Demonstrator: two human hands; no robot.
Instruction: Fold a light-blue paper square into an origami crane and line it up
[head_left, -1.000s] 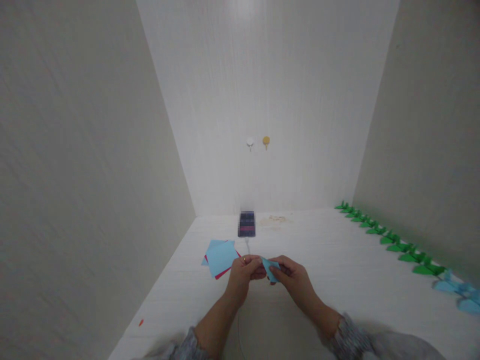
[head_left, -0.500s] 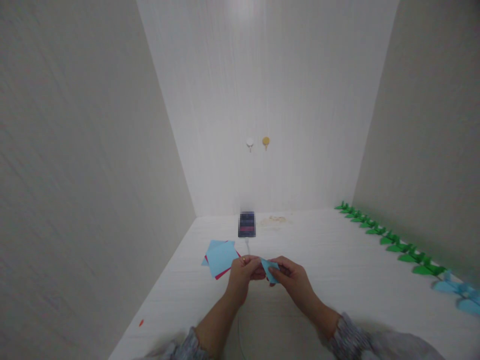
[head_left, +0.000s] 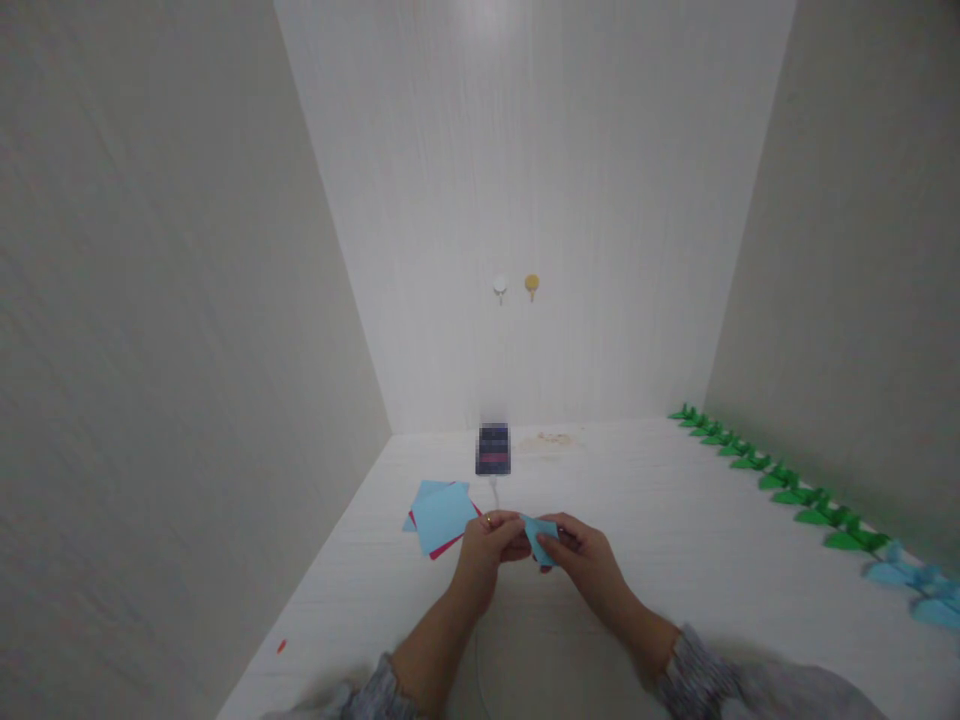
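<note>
While both hands meet above the near table (head_left: 675, 520), the left hand (head_left: 487, 550) and right hand (head_left: 585, 560) pinch a small blue folded paper (head_left: 538, 536) between fingertips. Thin and light, it likely creases easily, so edges suit holding best.

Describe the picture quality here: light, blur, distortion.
Head view: soft, even light, with a brighter patch high on the back wall. Head view: the phone is a pixelated block, unreadable. Head view: the blue paper pinched between the left hand and right hand looks small and soft, and the sleeves are blurred. Head view: the wide lens splays the side walls.
</note>
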